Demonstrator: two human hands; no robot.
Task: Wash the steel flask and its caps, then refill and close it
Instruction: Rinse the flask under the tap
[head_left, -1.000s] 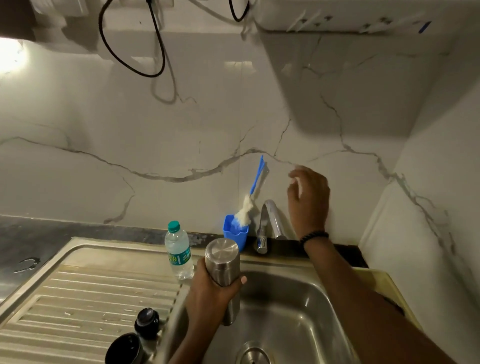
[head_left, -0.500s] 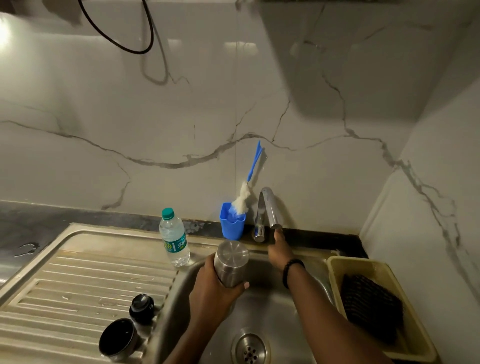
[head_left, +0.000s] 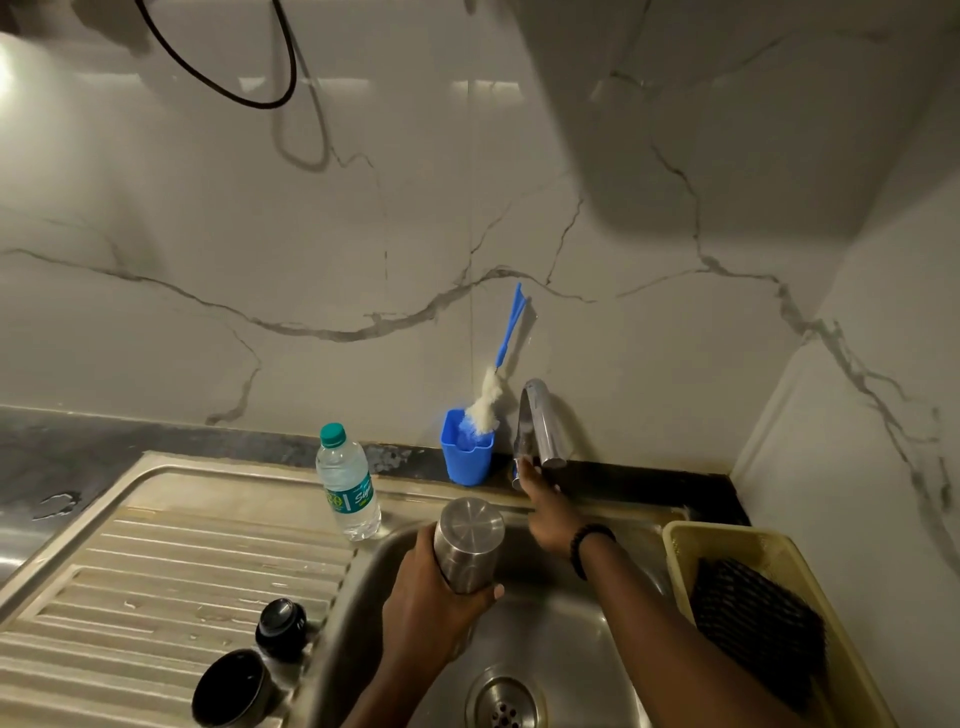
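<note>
L hand (head_left: 436, 597): my fingers wrapped round steel flask (head_left: 467, 543), holding it above the sink basin (head_left: 561, 639), base end up toward me.
R hand (head_left: 545, 512): reached fwd to tap (head_left: 537, 423) at 12 o'clock, fingertips at its lower end; can't tell if gripping or just touching.
Flask: brushed steel, plain flat end, tilted; mouth hidden behind my L hand.
Caps: black stopper (head_left: 281, 626) and dark cup cap (head_left: 231, 688) on drainboard (head_left: 156, 571), 8 o'clock of flask, just beside each other.
Around: water bottle (head_left: 347, 483) at 10 o'clock; blue cup (head_left: 466, 446) w/ bottle brush (head_left: 493, 379) at 12; yellow tray (head_left: 779, 551) w/ dark scrubber (head_left: 758, 623) at 3.
</note>
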